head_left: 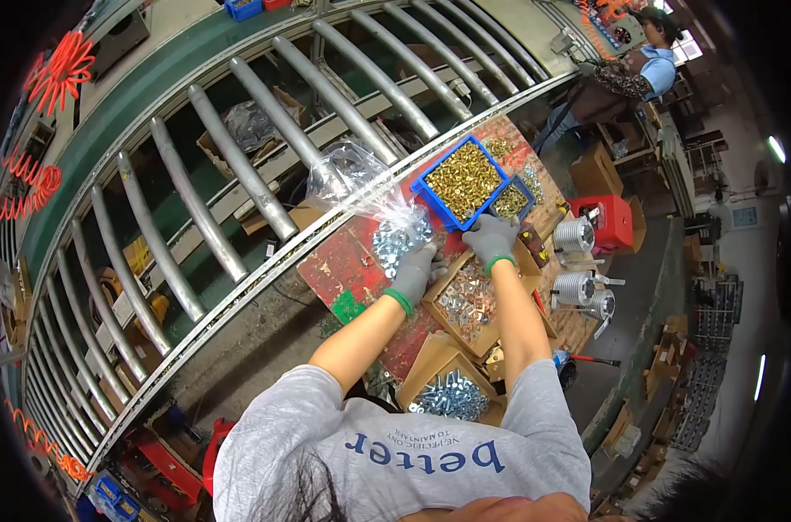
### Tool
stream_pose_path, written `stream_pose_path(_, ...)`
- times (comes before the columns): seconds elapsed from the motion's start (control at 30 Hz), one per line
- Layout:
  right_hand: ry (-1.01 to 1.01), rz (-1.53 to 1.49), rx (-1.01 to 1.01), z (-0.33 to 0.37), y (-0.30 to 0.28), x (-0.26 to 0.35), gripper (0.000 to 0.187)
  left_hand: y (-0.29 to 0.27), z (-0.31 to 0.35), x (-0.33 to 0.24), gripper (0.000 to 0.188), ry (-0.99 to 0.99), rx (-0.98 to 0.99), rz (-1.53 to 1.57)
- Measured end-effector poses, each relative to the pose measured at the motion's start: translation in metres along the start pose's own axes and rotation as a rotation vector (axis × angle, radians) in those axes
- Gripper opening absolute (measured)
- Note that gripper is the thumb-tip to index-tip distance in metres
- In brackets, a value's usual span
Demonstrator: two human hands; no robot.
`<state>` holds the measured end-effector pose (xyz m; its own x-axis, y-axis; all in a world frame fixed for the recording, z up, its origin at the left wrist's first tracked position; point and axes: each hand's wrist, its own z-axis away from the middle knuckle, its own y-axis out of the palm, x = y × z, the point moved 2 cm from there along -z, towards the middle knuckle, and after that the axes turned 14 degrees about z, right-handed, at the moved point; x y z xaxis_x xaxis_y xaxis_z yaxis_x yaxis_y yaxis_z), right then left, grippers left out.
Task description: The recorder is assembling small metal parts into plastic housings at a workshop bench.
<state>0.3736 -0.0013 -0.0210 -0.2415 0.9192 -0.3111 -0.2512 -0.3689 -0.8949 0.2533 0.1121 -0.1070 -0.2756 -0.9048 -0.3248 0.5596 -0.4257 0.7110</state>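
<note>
My left hand (411, 277), in a grey glove with a green cuff, lies at the near edge of a clear plastic bag (354, 178) spilling silver nuts (399, 242). Its fingers are bent in among them, and what they pinch is hidden. Close by, my right hand (491, 240), gloved alike, is at the near corner of a blue bin (443, 215) heaped with brass-coloured screws (466, 181). Its fingers curl inward, their tips out of sight. A smaller bin of fasteners (510, 203) adjoins it. Below the hands sits a cardboard box of small metal pieces (467, 300).
A box of silver bolts (450, 396) stands nearest my body. Along the far side of the worn red board (348, 261) runs a roller conveyor (265, 178). Ribbed metal cylinders (575, 235) and a red container (606, 221) are at right. Another person (626, 78) works at the far right.
</note>
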Motion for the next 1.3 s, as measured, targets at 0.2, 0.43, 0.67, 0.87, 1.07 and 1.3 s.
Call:
stream_pose_path(0.2, -0.187, -0.921, 0.093, 0.061, -0.006, -0.014, 0.021, 0.029, 0.008, 0.002, 0.027, -0.149, 0.074, 0.297)
stream_pose_path(0.43, -0.02, -0.752, -0.377, 0.006, 0.019, -0.035, 0.025, 0.005, 0.009, 0.001, 0.038, 0.308, 0.101, -0.798)
stream_pose_path(0.67, 0.019, -0.342, -0.294, -0.014, 0.016, -0.011, 0.024, 0.0, 0.027, 0.014, 0.044, 0.443, 0.086, -1.276)
stream_pose_path(0.87, 0.075, -0.348, -0.138, -0.018, 0.008, -0.005, 0.02, -0.007, 0.024, 0.024, 0.043, 0.494, 0.06, -1.249)
stream_pose_path(1.07, 0.038, -0.8, -0.413, 0.035, 0.009, -0.01, 0.014, -0.003, 0.026, 0.024, 0.04, 0.54, 0.052, -1.144)
stream_pose_path(1.3, 0.03, -1.305, -0.481, 0.163, 0.022, -0.009, 0.014, -0.015, 0.042, 0.019, 0.039, 0.523, 0.064, -0.801)
